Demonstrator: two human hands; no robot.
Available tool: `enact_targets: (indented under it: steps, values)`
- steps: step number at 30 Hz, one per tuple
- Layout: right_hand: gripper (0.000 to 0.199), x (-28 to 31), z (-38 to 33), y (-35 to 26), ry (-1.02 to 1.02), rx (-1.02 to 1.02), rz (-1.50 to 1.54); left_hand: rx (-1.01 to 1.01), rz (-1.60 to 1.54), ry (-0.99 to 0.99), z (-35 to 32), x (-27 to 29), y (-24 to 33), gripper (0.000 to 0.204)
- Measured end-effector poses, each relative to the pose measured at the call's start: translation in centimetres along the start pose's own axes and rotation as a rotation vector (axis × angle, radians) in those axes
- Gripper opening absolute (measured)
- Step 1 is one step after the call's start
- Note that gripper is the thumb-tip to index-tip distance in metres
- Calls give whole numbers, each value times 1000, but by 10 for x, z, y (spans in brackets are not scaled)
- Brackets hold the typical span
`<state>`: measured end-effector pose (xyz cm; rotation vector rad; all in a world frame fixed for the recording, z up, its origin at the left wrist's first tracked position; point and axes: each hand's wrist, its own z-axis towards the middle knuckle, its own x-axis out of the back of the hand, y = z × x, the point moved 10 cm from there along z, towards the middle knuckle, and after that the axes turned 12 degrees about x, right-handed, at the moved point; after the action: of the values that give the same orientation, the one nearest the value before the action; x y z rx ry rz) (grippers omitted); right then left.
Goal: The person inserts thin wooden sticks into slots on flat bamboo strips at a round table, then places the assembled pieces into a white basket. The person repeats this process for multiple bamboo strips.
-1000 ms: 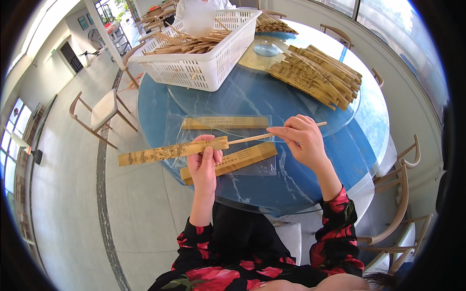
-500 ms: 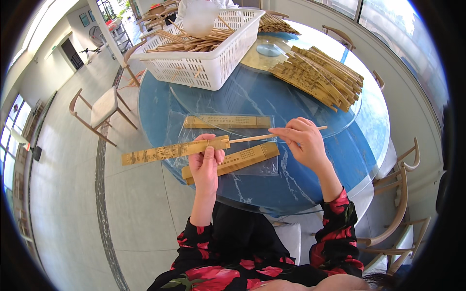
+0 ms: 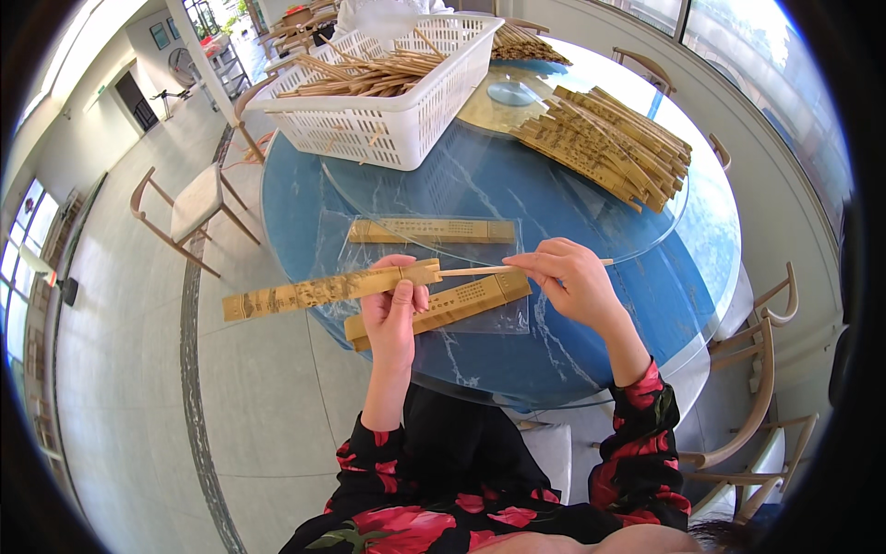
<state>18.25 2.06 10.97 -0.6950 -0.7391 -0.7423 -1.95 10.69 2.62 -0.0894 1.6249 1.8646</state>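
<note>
My left hand [image 3: 395, 305] grips the right end of a long tan paper chopstick sleeve [image 3: 314, 291] that sticks out to the left over the floor. My right hand [image 3: 565, 277] pinches a pair of bamboo chopsticks [image 3: 480, 270] whose tip is inside the sleeve's open end. Both hands hover over the near edge of a round blue table [image 3: 591, 360]. Below the hands a filled sleeve in a clear plastic bag [image 3: 461, 300] lies on the table. Another bagged sleeve [image 3: 432, 231] lies just beyond.
A white plastic basket [image 3: 388, 120] full of loose chopsticks stands at the table's far left. A pile of filled sleeves [image 3: 604, 143] lies on the glass turntable [image 3: 480, 175] at the far right. Wooden chairs [image 3: 189, 208] stand around the table.
The chopsticks have slid a little further into the sleeve. Both hands stay in nearly the same place.
</note>
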Motion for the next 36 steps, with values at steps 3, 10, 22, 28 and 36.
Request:
enact_targets:
  steps: [3,10,22,28,36]
  values:
    - [28,-8,0,-2,-21,19,83,22,21,-28,0,-3,-3,23]
    - [18,-27,-2,-10,21,-23,206,132,81,-160,-1,-22,-14,20]
    - [25,-27,-1,-16,-39,-94,218,232,-56,-162,3,-18,-22,30]
    - [28,-39,-13,9,-34,-276,954,179,-233,-105,6,-8,-14,36]
    - [35,-63,-8,-13,93,-208,743,322,-45,-206,-2,-35,-33,35]
